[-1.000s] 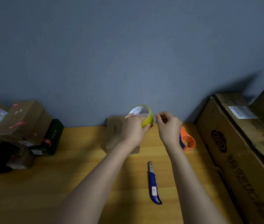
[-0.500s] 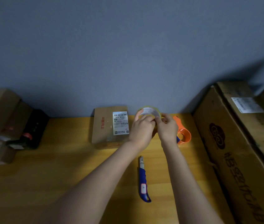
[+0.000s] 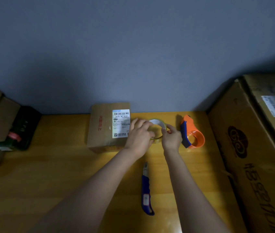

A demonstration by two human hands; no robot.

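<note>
Two hands work one roll. The labelled parcel (image 3: 106, 126) sits at its 9 o'clock. Left hand (image 3: 139, 135) curls round the yellow tape roll (image 3: 157, 123), over the table (image 3: 66, 165) at 12 o'clock. Right hand (image 3: 172, 137) pinches the rim at 3 o'clock, probably hunting the tape end. Orange dispenser (image 3: 192, 133) lies further right, knife (image 3: 146, 190) at 6. Next: peel the end free, roll steady.

You're on a yellow-green tape roll (image 3: 157, 123), white inside | right of it: orange-and-blue dispenser (image 3: 194, 137) | lower centre: blue knife (image 3: 145, 185), white sticker (image 3: 146, 197) | brown box (image 3: 102, 130), red print, barcoded white label (image 3: 121, 123)
</note>
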